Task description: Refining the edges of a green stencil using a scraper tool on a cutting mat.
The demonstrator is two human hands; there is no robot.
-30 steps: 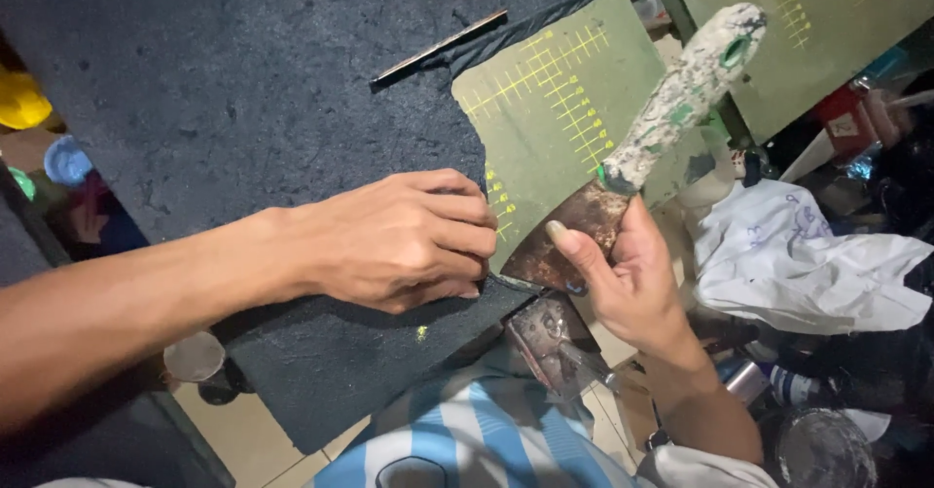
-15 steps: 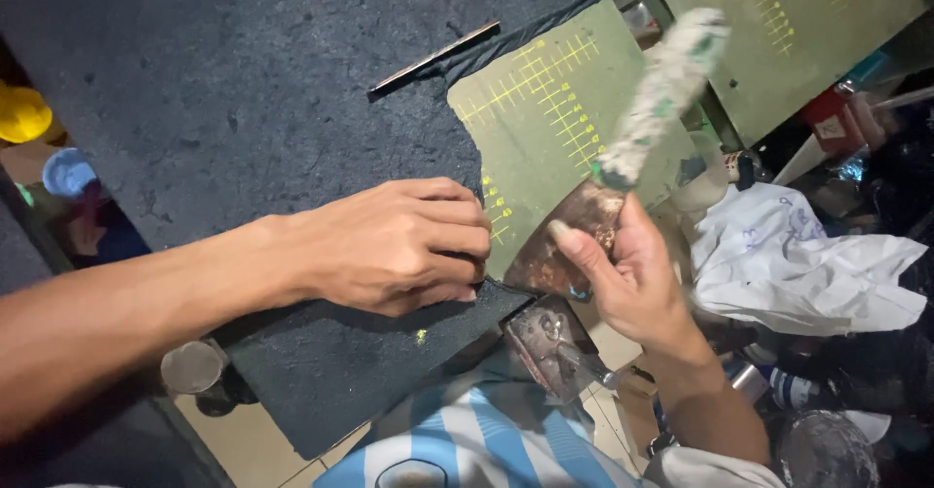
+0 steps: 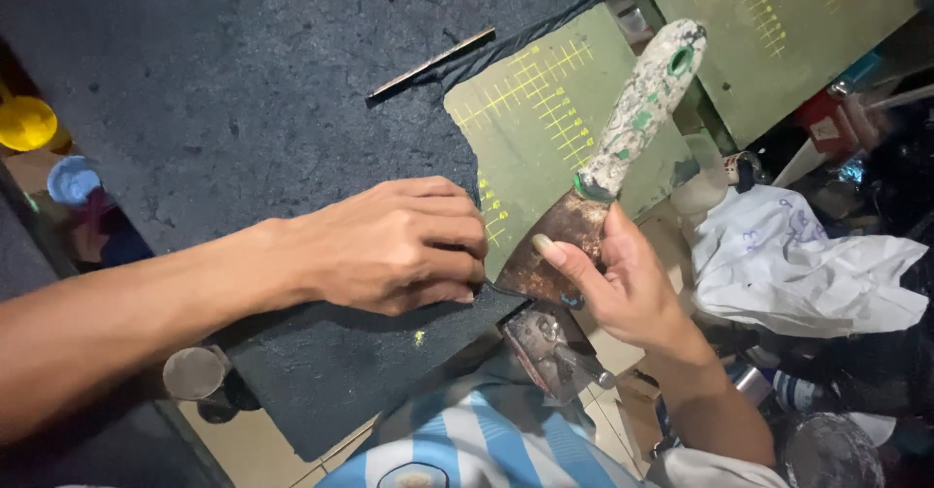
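Observation:
My left hand lies flat, fingers together, pressing on a dark grey felt-like sheet near its right edge. My right hand grips a rusty wide-bladed scraper by the blade, its paint-spattered handle pointing up and to the right. The blade's edge meets the sheet right beside my left fingertips. Under the sheet lies a green cutting mat with yellow grid marks.
A thin metal strip rests on the sheet above. Another metal tool lies below the scraper. Crumpled white cloth sits to the right, a second green mat top right, and a yellow lid and blue lid at left.
The scraper's handle has swung slightly, tilting a bit more upright, while the blade stays at the sheet's edge. My left hand has held its place.

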